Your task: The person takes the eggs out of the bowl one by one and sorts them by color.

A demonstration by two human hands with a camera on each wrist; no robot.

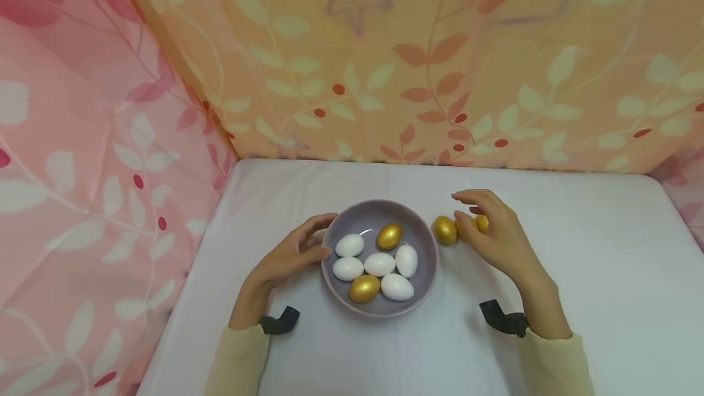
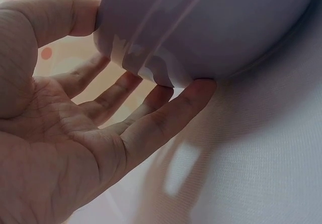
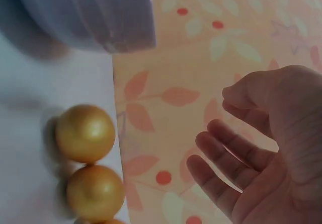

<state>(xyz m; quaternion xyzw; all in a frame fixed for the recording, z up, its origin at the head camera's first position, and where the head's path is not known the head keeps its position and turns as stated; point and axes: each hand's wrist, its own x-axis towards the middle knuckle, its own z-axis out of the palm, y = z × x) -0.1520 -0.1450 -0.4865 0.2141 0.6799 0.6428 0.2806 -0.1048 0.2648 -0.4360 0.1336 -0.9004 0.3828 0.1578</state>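
A round greyish-purple bowl [image 1: 374, 311] stands on the table, with several white eggs [image 1: 379, 264] and two golden eggs, one at the back [image 1: 389, 236] and one at the front [image 1: 364, 289]. My left hand [image 1: 288, 255] rests against the bowl's left side; in the left wrist view its thumb and extended fingertips [image 2: 204, 88] touch the outer wall. To the right of the bowl, my right hand [image 1: 497, 237] hovers with loosely bent fingers and holds nothing. Beneath and beside it lie golden eggs [image 1: 445, 230] in a row, partly hidden by the hand; the right wrist view shows them close together [image 3: 95, 193].
A white cloth covers the table [image 1: 440, 347]. An orange leaf-patterned curtain [image 1: 352, 78] hangs along the back edge, and a pink one [image 1: 99, 200] borders the left side. Dark camera mounts [image 1: 280, 321] sit on both wrists.
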